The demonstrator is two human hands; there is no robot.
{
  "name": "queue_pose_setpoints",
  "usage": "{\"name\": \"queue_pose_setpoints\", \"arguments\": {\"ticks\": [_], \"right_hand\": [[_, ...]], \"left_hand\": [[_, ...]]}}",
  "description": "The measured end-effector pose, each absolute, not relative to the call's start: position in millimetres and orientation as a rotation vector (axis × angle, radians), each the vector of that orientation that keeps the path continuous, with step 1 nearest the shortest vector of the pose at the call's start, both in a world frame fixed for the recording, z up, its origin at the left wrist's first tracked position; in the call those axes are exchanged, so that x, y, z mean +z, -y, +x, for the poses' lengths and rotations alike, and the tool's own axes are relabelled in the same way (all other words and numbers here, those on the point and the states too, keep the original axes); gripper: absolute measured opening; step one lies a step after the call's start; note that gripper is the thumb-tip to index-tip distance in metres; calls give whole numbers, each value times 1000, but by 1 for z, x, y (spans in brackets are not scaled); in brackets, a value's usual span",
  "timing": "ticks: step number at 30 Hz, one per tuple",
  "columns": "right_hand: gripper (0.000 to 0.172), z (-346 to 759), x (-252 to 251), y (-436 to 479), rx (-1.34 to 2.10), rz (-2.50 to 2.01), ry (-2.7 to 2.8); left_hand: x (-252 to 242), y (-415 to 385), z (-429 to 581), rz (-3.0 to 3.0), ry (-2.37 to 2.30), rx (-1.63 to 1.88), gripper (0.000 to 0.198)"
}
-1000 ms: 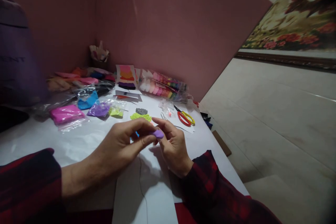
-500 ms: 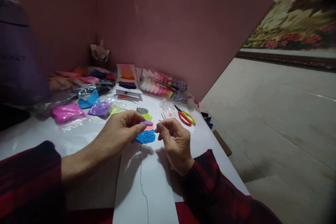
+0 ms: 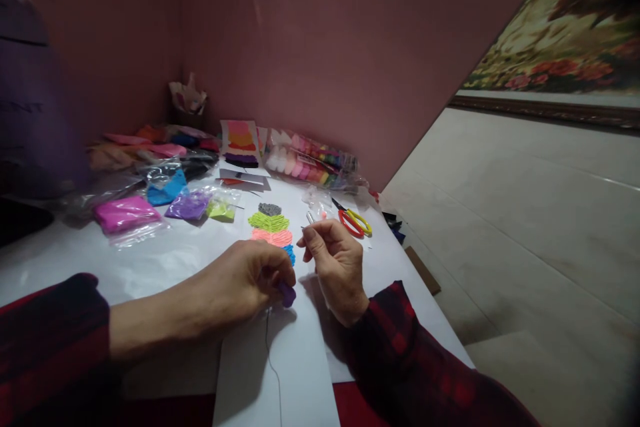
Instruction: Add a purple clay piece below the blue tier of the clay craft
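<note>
My left hand point(image 3: 250, 278) is low over the white paper strip point(image 3: 277, 360), its fingers closed on a small lump of purple modelling clay point(image 3: 287, 294). Under and beyond it lies a layered clay shape in grey point(image 3: 270, 209), lime green point(image 3: 269, 221), coral point(image 3: 273, 237) and blue point(image 3: 289, 254); my left hand covers much of the blue part. My right hand point(image 3: 336, 267) is just right of the shape, thumb and fingers pinched together. A slim silvery thing point(image 3: 310, 217) shows beside its fingertips; whether it is held I cannot tell. A thin dark line point(image 3: 273, 367) runs down the strip.
Scissors point(image 3: 355, 222) with red and yellow handles lie to the right. Bags of pink point(image 3: 127, 213), purple point(image 3: 187, 205) and lime point(image 3: 221, 210) clay sit at the left. Farther back are a striped clay picture point(image 3: 241, 140) and a multicoloured clay pack point(image 3: 310, 160). A purple bottle point(image 3: 43, 100) stands far left.
My left hand has come down and toward me with the purple clay, uncovering the grey, green and coral parts. My right hand has hardly moved.
</note>
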State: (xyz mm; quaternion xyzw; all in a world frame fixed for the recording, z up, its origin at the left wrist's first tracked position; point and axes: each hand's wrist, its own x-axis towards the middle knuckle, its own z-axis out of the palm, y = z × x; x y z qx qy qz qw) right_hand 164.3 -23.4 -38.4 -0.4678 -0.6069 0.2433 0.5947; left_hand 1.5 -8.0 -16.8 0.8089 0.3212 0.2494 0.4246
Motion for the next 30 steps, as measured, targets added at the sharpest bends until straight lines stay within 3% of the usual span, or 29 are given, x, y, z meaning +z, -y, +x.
{"name": "queue_pose_setpoints", "arguments": {"ticks": [24, 30], "right_hand": [[17, 164, -40, 22, 567, -1111, 1459], [15, 165, -41, 23, 579, -1101, 1459]], "left_hand": [[-26, 7, -3, 2202, -764, 579, 15], [-16, 10, 1, 2001, -775, 665, 17]]}}
